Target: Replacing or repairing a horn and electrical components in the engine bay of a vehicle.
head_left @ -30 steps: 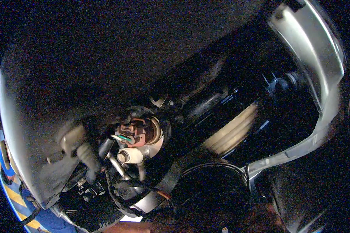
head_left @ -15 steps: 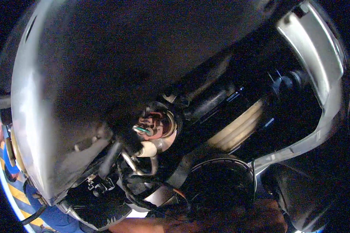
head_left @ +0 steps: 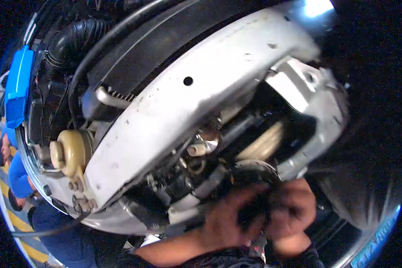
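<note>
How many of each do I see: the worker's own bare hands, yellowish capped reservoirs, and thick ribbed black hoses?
Bare hands, left hand and right hand: 2
Yellowish capped reservoir: 1
Thick ribbed black hose: 1
Total: 4

The radiator support (head_left: 165, 107) looked like smooth, painted metal, lightly flecked; the capped reservoir (head_left: 78, 152) was smooth plastic, the corrugated intake hose (head_left: 76, 42) ribbed and glossy.

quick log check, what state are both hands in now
Left bare hand: motion-blurred; open or closed cannot be told.
Right bare hand: looks curled; anything held cannot be told.
</note>
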Tool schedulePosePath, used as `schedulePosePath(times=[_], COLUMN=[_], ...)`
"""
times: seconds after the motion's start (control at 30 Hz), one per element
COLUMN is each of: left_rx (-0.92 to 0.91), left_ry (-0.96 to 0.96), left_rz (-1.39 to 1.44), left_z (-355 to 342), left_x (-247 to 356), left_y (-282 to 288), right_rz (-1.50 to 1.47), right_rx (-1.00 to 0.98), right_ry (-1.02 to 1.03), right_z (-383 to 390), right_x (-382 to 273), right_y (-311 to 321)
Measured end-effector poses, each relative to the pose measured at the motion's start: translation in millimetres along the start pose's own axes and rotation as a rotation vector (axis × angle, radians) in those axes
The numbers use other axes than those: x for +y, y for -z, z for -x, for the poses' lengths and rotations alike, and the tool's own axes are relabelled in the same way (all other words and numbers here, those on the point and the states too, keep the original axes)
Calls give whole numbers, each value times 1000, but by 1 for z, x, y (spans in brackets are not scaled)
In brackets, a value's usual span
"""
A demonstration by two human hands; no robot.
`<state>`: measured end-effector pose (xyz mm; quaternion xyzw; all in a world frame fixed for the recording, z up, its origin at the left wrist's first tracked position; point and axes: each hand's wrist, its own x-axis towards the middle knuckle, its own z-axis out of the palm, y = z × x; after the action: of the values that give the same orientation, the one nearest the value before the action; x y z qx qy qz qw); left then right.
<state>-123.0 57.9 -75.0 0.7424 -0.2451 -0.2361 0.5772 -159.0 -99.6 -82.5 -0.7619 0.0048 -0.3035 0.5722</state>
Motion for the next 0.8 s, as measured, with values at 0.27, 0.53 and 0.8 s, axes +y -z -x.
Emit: schedulePosePath(times=[0.27, 0.53, 0.8], left_rx=[242, 289, 268], left_ry=[-1, 8, 95], left_rz=[360, 384, -129], left_z=[-10, -17, -13], left_x=[21, 41, 56], left_y=[18, 31, 52], right_rz=[131, 110, 24], right_rx=[-3, -128, -260], right_ry=[-24, -35, 4], right_z=[-30, -41, -45], right_x=[-25, -32, -29], right_y=[-17, -9, -4])
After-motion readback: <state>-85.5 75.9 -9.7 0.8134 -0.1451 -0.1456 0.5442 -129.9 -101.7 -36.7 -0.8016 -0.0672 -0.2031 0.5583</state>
